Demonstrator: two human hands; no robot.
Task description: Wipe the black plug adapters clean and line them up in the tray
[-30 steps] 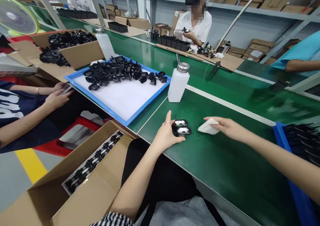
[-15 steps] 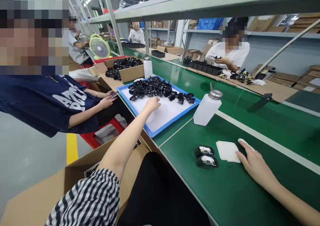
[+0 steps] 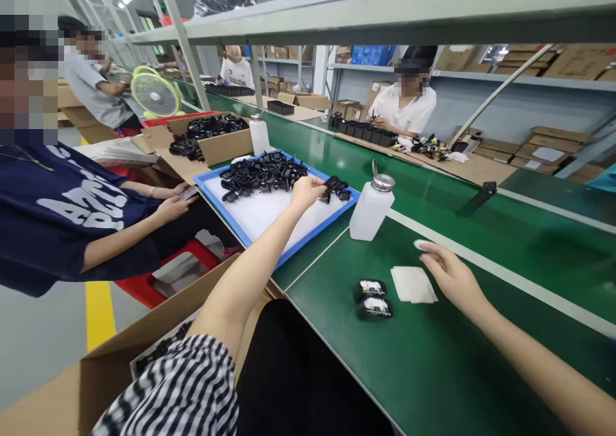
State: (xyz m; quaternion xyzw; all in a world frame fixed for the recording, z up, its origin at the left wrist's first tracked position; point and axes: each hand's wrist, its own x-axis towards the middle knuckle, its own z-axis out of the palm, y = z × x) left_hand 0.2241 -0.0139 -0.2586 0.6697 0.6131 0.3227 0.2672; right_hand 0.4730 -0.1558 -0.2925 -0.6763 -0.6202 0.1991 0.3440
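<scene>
My left hand (image 3: 308, 193) reaches over a blue-rimmed white tray (image 3: 208, 180). Its thumb and fingers pinch a black plug-like piece (image 3: 332, 183) above the tray's right part. Many similar black plug pieces (image 3: 264, 174) lie heaped along the tray's far side. My right hand (image 3: 450, 275) hovers above the green bench, fingers apart, with something white over a fingertip. Just left of it lies a stack of white cloth squares (image 3: 412, 284). Beside the stack, two black housings (image 3: 374, 307) sit with white and metal parts showing on top.
A white pump bottle (image 3: 372, 208) stands by the tray's right corner; another bottle (image 3: 259, 135) is behind it. A carton of black parts (image 3: 224, 144) sits farther left. A seated person in navy (image 3: 96, 211) is at my left. An open cardboard box (image 3: 110, 352) lies below.
My left hand has moved right across the tray and now pinches a black plug-like piece. My right hand has lifted off the cloth squares. The view has shifted rightward.
</scene>
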